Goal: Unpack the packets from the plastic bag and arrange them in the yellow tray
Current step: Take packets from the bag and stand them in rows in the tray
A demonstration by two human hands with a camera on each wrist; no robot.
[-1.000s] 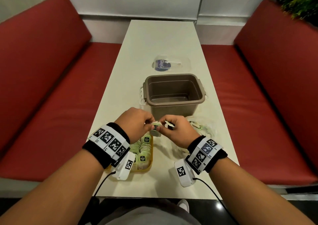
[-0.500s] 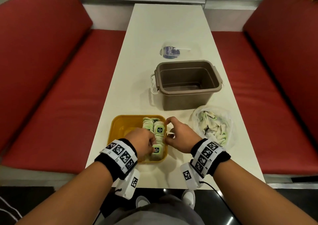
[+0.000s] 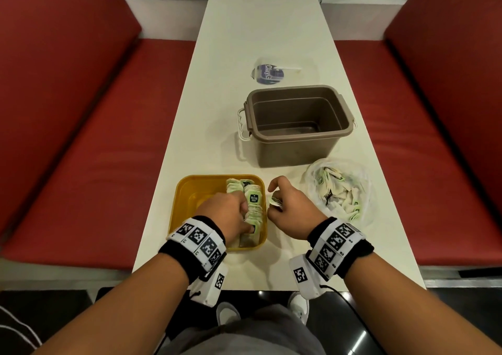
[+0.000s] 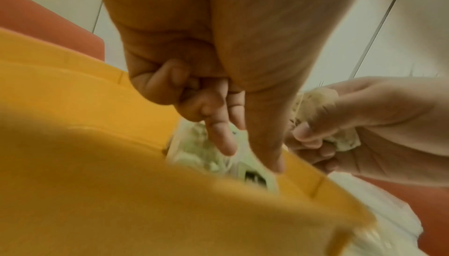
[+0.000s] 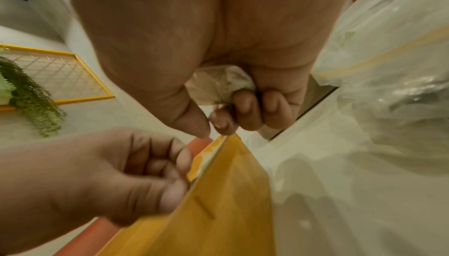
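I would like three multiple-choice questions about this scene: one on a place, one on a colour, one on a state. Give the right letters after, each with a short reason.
1. Where does the plastic bag lie?
A. right of the yellow tray
B. inside the brown bin
C. on the red seat

2. What colour is the bin?
A. blue
B. brown
C. white

3. What is the right hand doing?
A. lying flat and empty
B. gripping the bin's handle
C. holding packets

Answers:
1 A, the bag rests on the table beyond the right hand, beside the tray.
2 B, its walls and rim are brown.
3 C, the right wrist view shows fingers curled round packets.
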